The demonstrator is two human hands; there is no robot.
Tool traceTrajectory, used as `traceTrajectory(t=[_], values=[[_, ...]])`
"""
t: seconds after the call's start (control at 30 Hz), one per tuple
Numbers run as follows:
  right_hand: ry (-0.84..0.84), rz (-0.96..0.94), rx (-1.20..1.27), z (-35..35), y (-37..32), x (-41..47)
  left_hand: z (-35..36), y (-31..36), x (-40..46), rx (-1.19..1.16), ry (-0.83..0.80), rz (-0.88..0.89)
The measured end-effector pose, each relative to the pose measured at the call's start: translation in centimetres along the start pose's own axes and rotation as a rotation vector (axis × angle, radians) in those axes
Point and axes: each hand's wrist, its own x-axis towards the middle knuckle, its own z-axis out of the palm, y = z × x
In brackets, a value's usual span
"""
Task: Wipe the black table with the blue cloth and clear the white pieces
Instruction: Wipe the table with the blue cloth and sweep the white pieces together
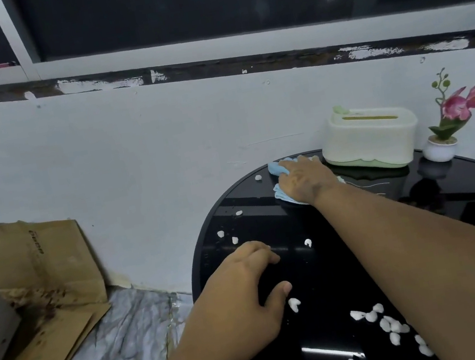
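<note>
While both arms reach over it, the scene sorts by size as follows
Black table (324, 275): one, round and glossy, set against a white wall (131, 153); its left rim curves above a marbled floor (111, 351)
Cardboard (41, 275): one flattened, stained sheet leaning on the wall at the left, well apart from the table
Tissue box (369, 137): one, cream with a green base, standing at the table's far edge
Flower pot (441, 147): one small white pot with pink blooms, just beside the box on its right
Right hand (302, 178): one, stretched to the far side, palm down, fingers straight and close together, pressing flat on the cloth
Left hand (242, 292): one, resting near the left rim, fingers loosely curled and a little apart, thumb out to the side, holding nothing
Blue cloth (275, 168): one, bunched under the right hand, touching the table just beside the box
White pieces (294, 303): about sixteen countable; five scattered between the hands, one by the left thumb, a cluster of roughly ten at the near right, partly hidden by the right forearm
</note>
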Motion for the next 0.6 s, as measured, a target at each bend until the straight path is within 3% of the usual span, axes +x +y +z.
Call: traceTrajectory(t=[0.23, 0.6], values=[[-0.163, -0.149, 0.115, -0.9, -2.4, -0.7, -0.2, 0.0, -0.1, -0.004, 0.007, 0.009], [-0.199, -0.284, 0.181, -1.2, -2.0, -5.1, -0.3, 0.4, -0.4, 0.006, 0.005, 0.02]])
